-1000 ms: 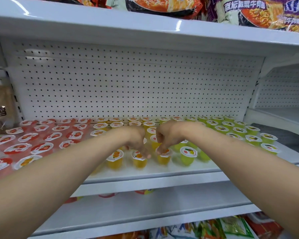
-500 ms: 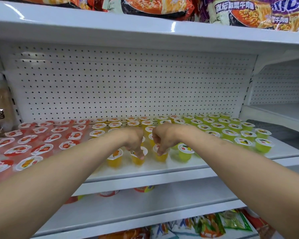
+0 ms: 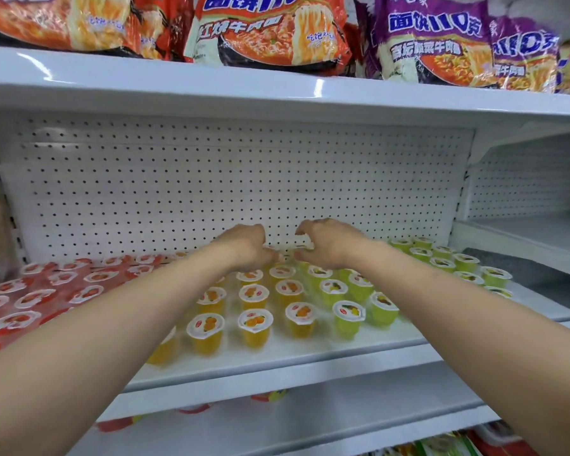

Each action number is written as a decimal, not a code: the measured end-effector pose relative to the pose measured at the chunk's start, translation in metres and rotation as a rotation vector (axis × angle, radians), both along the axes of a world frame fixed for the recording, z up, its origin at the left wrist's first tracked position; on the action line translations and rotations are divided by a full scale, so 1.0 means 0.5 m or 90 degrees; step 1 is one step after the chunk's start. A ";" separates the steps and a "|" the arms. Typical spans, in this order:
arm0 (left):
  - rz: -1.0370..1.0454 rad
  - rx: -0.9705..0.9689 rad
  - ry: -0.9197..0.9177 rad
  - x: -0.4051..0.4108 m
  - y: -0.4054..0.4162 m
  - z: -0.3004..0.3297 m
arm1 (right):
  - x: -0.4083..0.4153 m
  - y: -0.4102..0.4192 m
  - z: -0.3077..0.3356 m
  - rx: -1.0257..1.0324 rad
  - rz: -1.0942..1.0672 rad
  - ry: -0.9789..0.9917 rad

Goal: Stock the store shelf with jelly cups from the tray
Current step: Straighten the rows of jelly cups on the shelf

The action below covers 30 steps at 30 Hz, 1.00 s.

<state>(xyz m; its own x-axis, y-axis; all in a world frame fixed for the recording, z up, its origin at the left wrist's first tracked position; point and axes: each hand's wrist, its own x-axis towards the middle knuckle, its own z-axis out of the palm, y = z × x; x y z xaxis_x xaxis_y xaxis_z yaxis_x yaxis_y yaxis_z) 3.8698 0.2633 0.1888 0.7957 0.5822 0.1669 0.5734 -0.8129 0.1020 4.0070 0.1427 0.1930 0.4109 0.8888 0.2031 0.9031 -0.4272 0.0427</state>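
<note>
**Two hands at the rear row of the jelly cup shelf**

Three colour blocks of jelly cups fill the white shelf point(image 3: 310, 360). The perforated back panel point(image 3: 211, 179) rises behind them, and noodle packets point(image 3: 270, 31) lie on the shelf above.

- Red jelly cups point(image 3: 30, 297): left block.
- Orange jelly cups point(image 3: 254, 327): centre block, upright in rows that reach the front edge.
- Green jelly cups point(image 3: 348, 319): right block, also upright.

Both forearms extend over the centre block. The left hand point(image 3: 244, 246) and right hand point(image 3: 329, 245) sit close together, apart, above the rear cups near the back panel. Fingers on both hands are curled downward. Whether they grip a cup cannot be determined; the fingertips are hidden.
</note>
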 end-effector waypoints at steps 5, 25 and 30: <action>0.026 0.013 -0.052 0.055 0.026 0.019 | 0.050 0.001 0.026 0.023 -0.054 0.034; 0.071 -0.016 0.040 0.405 0.084 -0.038 | 0.395 0.104 0.003 -0.050 -0.008 0.021; 0.096 -0.047 0.110 0.461 0.118 -0.060 | 0.456 0.166 -0.037 -0.067 0.015 0.033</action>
